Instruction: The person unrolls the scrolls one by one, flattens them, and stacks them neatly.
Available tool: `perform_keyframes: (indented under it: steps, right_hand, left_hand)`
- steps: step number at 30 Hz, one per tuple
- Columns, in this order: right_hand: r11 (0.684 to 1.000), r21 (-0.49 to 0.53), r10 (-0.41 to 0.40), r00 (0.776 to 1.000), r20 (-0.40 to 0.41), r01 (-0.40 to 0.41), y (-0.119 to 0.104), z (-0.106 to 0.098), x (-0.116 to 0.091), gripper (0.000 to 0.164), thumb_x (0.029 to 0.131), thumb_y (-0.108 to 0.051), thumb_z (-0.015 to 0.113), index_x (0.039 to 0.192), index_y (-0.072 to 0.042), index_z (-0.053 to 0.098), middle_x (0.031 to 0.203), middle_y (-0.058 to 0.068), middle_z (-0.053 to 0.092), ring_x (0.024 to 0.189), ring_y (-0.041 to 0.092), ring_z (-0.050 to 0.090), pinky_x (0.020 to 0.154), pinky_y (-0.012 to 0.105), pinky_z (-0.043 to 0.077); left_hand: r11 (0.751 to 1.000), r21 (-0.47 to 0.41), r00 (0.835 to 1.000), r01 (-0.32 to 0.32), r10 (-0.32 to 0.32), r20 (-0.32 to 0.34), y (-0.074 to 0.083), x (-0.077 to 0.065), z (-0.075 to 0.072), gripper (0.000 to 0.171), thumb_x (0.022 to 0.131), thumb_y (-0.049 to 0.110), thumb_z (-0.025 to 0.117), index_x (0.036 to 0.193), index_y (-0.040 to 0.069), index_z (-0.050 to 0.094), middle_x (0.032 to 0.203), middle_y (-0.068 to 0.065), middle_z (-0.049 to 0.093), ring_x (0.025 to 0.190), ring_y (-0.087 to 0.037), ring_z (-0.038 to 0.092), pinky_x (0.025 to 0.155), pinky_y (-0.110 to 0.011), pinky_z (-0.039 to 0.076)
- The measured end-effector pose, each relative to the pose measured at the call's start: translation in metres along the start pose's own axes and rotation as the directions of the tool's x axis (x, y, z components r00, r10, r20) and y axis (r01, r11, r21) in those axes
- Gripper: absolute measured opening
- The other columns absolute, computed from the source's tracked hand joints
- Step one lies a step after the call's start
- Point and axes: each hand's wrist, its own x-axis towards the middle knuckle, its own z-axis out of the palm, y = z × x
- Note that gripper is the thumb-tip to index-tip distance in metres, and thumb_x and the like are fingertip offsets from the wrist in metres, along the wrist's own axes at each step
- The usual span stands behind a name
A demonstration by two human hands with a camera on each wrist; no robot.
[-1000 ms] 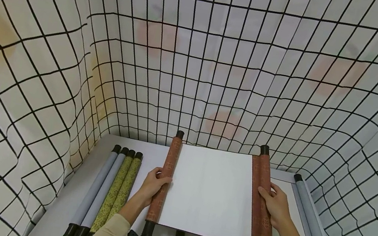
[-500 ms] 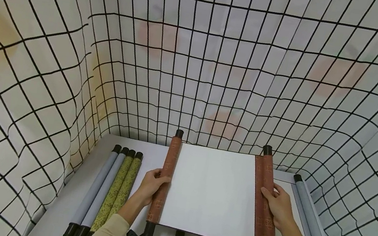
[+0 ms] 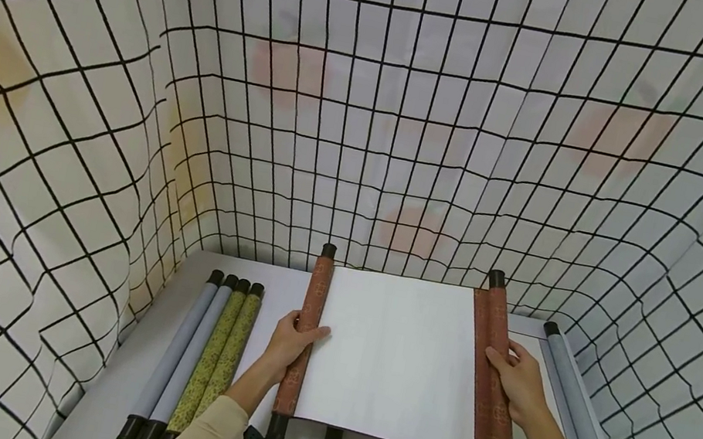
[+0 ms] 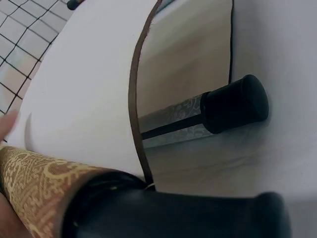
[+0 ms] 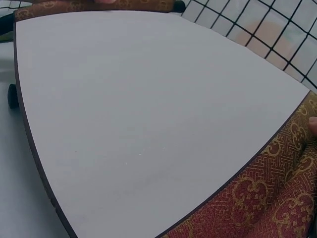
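Observation:
A red-brown patterned hanging scroll (image 3: 393, 360) is partly unrolled, its white sheet stretched between two rolled ends. My left hand (image 3: 286, 343) grips the left roll (image 3: 291, 385), its thumb reaching over onto the sheet's edge. The right roll (image 3: 501, 426) is in my right hand (image 3: 518, 382), thumb on top. In the left wrist view, gold pattern shows on the held roll (image 4: 44, 183) and a black knob extends from it. Below the held scroll lies a grey patterned roller with a black end cap (image 4: 237, 104), mostly hidden by the sheet.
Two grey rolled scrolls (image 3: 178, 362) and two yellow-green ones (image 3: 225, 354) lie side by side at the table's left. Another scroll with a grey roller (image 3: 578, 416) lies at the right, partly covered. Black netting (image 3: 395, 172) surrounds the table (image 3: 109, 412) on the visible sides.
The right roll moved slightly rightward between one second and half a second ago. Since then my left thumb has stretched off the left roll onto the white sheet.

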Motion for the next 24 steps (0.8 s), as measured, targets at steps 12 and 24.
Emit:
perform_keyframes:
  steps: [12,24]
  right_hand:
    - [1.000,0.007,0.002,1.000,0.017,-0.002,0.007,-0.005,-0.001,0.085,0.107,-0.039,0.058,0.163,0.004,0.012,0.148,0.035,0.040,0.102,0.020,0.065,0.078,0.040,0.059]
    - [1.000,-0.017,0.001,1.000,0.008,-0.001,0.004,-0.013,-0.002,0.083,0.107,-0.037,0.058,0.162,0.006,0.013,0.147,0.037,0.041,0.099,0.017,0.064,0.076,0.038,0.059]
  left_hand:
    - [1.000,-0.016,0.999,-0.020,0.020,0.040,-0.001,0.000,-0.010,0.065,0.091,0.013,0.078,0.146,-0.006,0.048,0.125,-0.021,0.058,0.104,-0.033,0.061,0.080,-0.044,0.054]
    - [0.998,-0.065,1.000,-0.009,0.008,-0.013,-0.005,0.008,-0.013,0.062,0.094,0.013,0.074,0.148,-0.004,0.049,0.121,-0.020,0.064,0.097,-0.027,0.065,0.075,-0.035,0.054]
